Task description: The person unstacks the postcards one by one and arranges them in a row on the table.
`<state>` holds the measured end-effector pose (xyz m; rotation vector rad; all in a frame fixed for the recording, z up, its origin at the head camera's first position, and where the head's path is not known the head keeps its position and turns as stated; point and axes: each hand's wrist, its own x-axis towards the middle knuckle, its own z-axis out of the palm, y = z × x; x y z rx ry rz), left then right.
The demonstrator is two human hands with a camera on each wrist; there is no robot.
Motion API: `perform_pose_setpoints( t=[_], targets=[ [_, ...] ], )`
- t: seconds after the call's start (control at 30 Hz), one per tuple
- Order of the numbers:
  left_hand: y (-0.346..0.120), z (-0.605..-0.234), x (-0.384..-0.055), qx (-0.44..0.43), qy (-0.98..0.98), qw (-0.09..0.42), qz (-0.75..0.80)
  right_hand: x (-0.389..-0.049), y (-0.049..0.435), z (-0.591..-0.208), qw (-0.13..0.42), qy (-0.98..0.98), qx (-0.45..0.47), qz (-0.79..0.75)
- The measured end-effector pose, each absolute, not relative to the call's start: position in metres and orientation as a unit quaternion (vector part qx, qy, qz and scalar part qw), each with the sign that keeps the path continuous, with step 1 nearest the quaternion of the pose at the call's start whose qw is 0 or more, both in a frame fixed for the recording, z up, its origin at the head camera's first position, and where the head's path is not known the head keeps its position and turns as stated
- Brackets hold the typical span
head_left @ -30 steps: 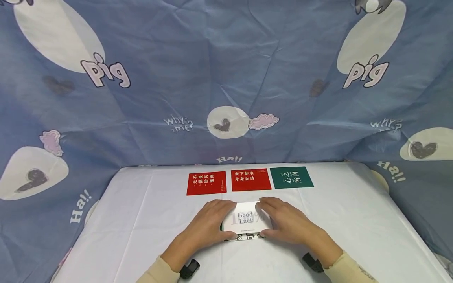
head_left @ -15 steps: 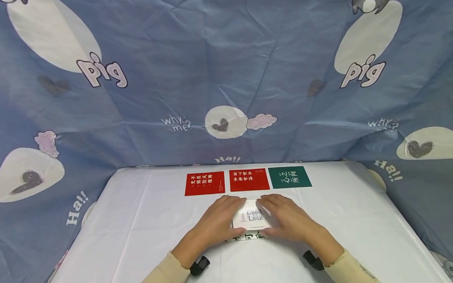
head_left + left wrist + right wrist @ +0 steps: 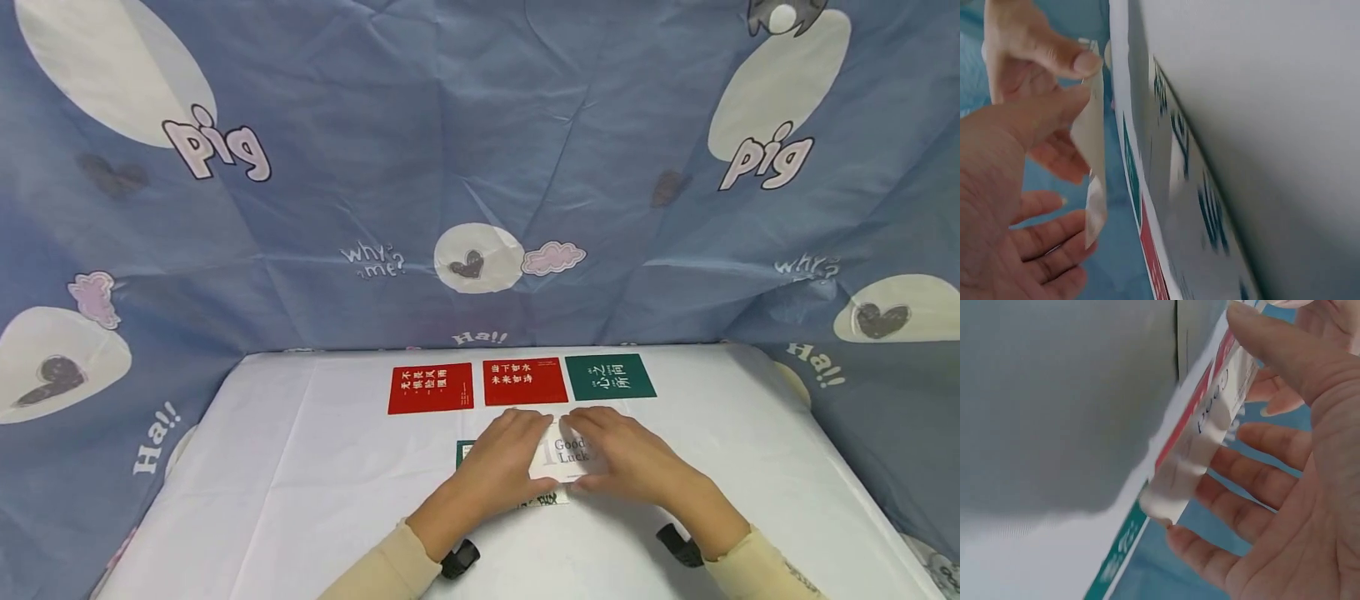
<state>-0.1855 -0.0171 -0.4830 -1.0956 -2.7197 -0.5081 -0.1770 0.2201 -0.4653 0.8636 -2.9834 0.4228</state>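
Observation:
A white card printed "Good Luck" (image 3: 567, 462) is lifted above the table between the two hands. My left hand (image 3: 498, 467) holds its left end by the edges, thumb on the near edge and fingers at the far one. The right hand (image 3: 633, 460) grips the other end in the same manner. Below lies a white card with dark characters (image 3: 1210, 206), partly covered by the hands in the head view. A green-edged corner (image 3: 463, 451) peeks out left of the left hand; whether it is the same card I cannot tell.
Two red cards (image 3: 431, 389) (image 3: 525, 382) and a green card (image 3: 611, 377) lie in a row toward the back of the white-covered table (image 3: 337, 483). Blue patterned cloth (image 3: 480, 167) hangs behind and at both sides.
Both hands have moved right and slightly farther away with the Good Luck card. More of the card below shows at the left. The back row stays in place.

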Motion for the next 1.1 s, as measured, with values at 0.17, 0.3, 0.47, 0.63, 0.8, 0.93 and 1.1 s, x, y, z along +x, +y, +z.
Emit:
perform_pose_setpoints(
  t=[0.17, 0.3, 0.47, 0.63, 0.8, 0.93, 1.1],
  targets=[
    [0.012, -0.486, -0.184, -0.365, -0.911, 0.128, -0.142, -0.175, 0.24, -0.462, 0.01, -0.958, 0.252, 0.136],
    [0.036, -0.49, -0.184, -0.35, -0.919, 0.137, -0.116, -0.174, 0.254, -0.459, 0.017, -0.961, 0.245, 0.128],
    [0.063, -0.496, -0.186, -0.338, -0.928, 0.131, -0.091, -0.175, 0.269, -0.455, 0.009, -0.965, 0.242, 0.104],
    [0.083, -0.498, -0.191, -0.331, -0.933, 0.12, -0.071, -0.18, 0.281, -0.459, -0.002, -0.968, 0.232, 0.096],
    [0.097, -0.5, -0.198, -0.316, -0.942, 0.095, -0.066, -0.187, 0.292, -0.468, 0.005, -0.966, 0.232, 0.11],
    [0.102, -0.501, -0.203, -0.306, -0.946, 0.072, -0.077, -0.194, 0.298, -0.472, -0.008, -0.963, 0.238, 0.126],
    [0.102, -0.501, -0.205, -0.306, -0.946, 0.044, -0.098, -0.2, 0.302, -0.473, -0.072, -0.958, 0.222, 0.169]
  ],
)
